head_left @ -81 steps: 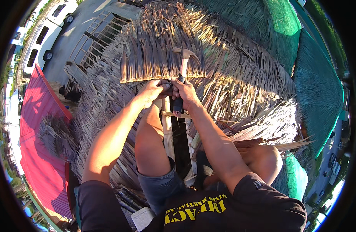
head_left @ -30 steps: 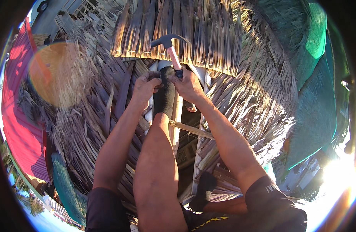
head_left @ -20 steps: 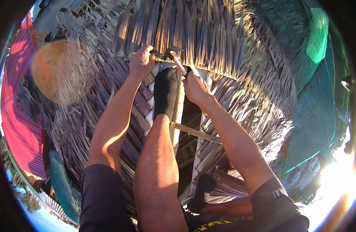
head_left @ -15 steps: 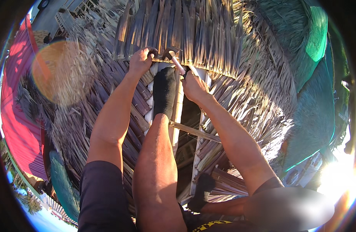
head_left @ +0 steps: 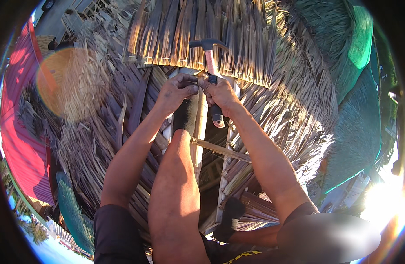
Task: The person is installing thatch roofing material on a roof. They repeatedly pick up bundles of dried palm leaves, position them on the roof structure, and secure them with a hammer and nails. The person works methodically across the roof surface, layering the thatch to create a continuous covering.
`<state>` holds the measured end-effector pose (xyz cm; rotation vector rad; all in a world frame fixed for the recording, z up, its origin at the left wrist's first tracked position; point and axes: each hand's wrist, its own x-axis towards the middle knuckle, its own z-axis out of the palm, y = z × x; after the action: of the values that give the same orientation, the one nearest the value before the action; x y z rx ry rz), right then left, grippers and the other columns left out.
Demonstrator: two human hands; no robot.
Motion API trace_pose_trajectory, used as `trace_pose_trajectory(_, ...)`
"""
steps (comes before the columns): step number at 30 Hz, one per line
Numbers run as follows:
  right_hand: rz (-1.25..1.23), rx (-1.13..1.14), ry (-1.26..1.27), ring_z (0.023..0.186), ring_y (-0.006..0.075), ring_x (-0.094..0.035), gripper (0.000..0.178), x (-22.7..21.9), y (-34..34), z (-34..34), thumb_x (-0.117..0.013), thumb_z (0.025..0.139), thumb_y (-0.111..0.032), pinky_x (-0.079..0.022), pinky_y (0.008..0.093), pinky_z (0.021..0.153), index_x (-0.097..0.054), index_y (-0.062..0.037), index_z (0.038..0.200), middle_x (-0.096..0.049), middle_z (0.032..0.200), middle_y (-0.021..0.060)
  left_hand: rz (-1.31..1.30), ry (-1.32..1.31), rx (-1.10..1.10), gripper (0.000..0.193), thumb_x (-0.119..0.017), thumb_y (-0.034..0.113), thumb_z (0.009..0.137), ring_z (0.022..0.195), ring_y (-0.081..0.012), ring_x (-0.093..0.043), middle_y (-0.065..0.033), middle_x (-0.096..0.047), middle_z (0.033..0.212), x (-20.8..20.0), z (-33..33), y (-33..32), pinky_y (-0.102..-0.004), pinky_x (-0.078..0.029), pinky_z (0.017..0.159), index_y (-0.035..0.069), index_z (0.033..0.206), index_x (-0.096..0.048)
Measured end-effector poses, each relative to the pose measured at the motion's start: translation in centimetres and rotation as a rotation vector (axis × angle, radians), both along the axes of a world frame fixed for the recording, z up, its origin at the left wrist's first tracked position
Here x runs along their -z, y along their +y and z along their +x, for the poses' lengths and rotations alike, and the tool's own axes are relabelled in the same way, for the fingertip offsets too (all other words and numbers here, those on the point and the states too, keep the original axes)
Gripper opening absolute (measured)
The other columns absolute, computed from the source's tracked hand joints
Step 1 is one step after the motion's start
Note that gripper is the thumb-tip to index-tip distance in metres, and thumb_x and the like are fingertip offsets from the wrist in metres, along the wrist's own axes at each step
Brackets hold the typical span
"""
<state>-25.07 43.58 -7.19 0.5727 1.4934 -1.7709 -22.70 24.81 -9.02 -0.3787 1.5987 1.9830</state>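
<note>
My right hand (head_left: 221,95) is closed around the dark grip of a claw hammer (head_left: 210,62). The hammer points away from me, its black head over the lower edge of a dried palm-leaf thatch panel (head_left: 244,39). Just left of it, the fingers of my left hand (head_left: 176,93) are pinched together and meet the fingertips of my right hand. Whatever lies between those fingertips is too small to make out. Both hands are just below the panel's edge, above a pale wooden beam (head_left: 201,127) and my black-socked foot (head_left: 183,118).
Thatch slopes (head_left: 290,114) spread on both sides. A dark gap (head_left: 211,169) opens beside the beam, crossed by a thin wooden stick (head_left: 222,150). My other socked foot (head_left: 232,214) rests at the right. A red corrugated roof (head_left: 24,136) lies far left, green netting (head_left: 356,136) far right.
My left hand has left the thatch panel's edge and come down and right to meet my right hand. The hammer has swung more upright, its handle now hanging below my right hand.
</note>
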Motion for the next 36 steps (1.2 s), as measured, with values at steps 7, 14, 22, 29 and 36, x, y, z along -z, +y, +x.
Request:
trace_pose_trajectory(7, 0.036, -0.084, 0.086, 0.048, 0.0081, -0.045, 0.034, 0.3, -1.6, -0.1, -0.074, 0.094, -0.033, -0.039, 0.0267, 0.044, -0.056, -0.0055, 0.086, -0.05, 0.061, -0.0017, -0.267, 0.027, 0.238, 0.032, -0.069, 0.005, 0.09, 0.085, -0.0096, -0.063, -0.0049, -0.067, 0.095, -1.2, -0.8, -0.7, -0.025, -0.051, 0.074, -0.003, 0.12, -0.06)
trace_pose_trajectory(14, 0.174, -0.224, 0.195, 0.051, 0.0128, -0.054, 0.038, -1.1, -2.5, -1.6, -0.071, 0.094, -0.037, -0.043, 0.0303, 0.047, -0.062, -0.001, 0.087, -0.055, 0.061, 0.0035, -0.213, 0.094, 0.065, 0.029, -0.072, 0.009, 0.088, 0.083, -0.0134, -0.066, -0.0081, -0.07, 0.093, -1.5, -1.3, -1.9, -0.0292, -0.052, 0.075, -0.003, 0.112, -0.063)
trace_pose_trajectory(22, 0.81, -0.547, 0.419, 0.085, 0.0456, -0.066, 0.037, 1.4, -1.7, -0.1, -0.063, 0.097, -0.036, -0.05, 0.053, 0.072, -0.057, 0.0008, 0.103, -0.067, 0.091, 0.0274, -0.959, 0.633, -0.011, 0.016, -0.064, 0.016, 0.092, 0.082, -0.0317, -0.07, -0.0144, -0.071, 0.088, 3.3, -5.3, -5.1, -0.0398, -0.054, 0.074, 0.009, 0.107, -0.067)
trace_pose_trajectory(29, 0.896, -0.726, 0.361, 0.08, 0.0444, -0.066, 0.037, 2.8, -0.9, 0.5, -0.062, 0.097, -0.035, -0.05, 0.0539, 0.07, -0.054, 0.0012, 0.106, -0.066, 0.083, 0.0262, -0.866, 0.465, 0.064, 0.014, -0.07, 0.016, 0.089, 0.106, -0.0319, -0.063, -0.0111, -0.068, 0.109, 11.4, -4.0, -5.6, -0.0404, -0.05, 0.09, 0.009, 0.102, -0.071)
trace_pose_trajectory(36, 0.811, -0.645, 0.608, 0.065, 0.0413, -0.064, 0.032, -0.7, -1.7, 0.3, -0.061, 0.099, -0.031, -0.048, 0.0513, 0.06, -0.054, -0.0001, 0.106, -0.062, 0.069, 0.0226, -0.695, 0.455, 0.004, 0.012, -0.071, 0.008, 0.088, 0.101, -0.0225, -0.065, -0.0097, -0.066, 0.109, 14.3, -3.7, -6.1, -0.034, -0.053, 0.088, 0.005, 0.1, -0.07)
